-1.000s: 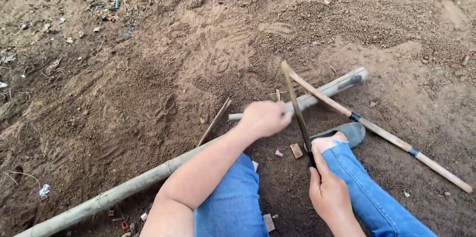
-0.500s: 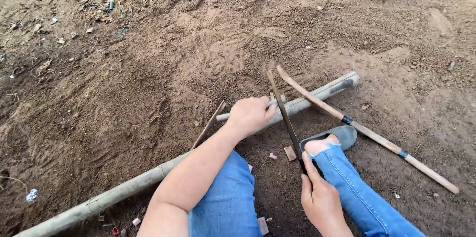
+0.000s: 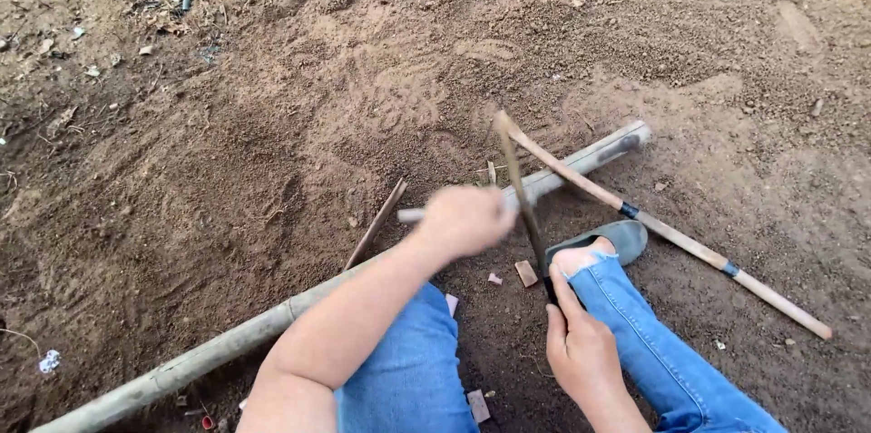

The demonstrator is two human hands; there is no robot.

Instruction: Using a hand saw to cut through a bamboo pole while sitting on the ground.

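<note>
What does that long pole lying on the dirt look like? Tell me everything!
The long pole looks like pale grey-green bamboo, round and straight, with a ring-like joint partway along. It lies flat on the brown dirt, slanting from the bottom left corner up to a cut end at the right. The left hand presses on its middle, blurred. A thin stick with dark bands crosses over it near the far end, and the person's knees in blue jeans hide part of it.

Outdoor dirt yard [image 3: 272, 125], littered soil
</note>
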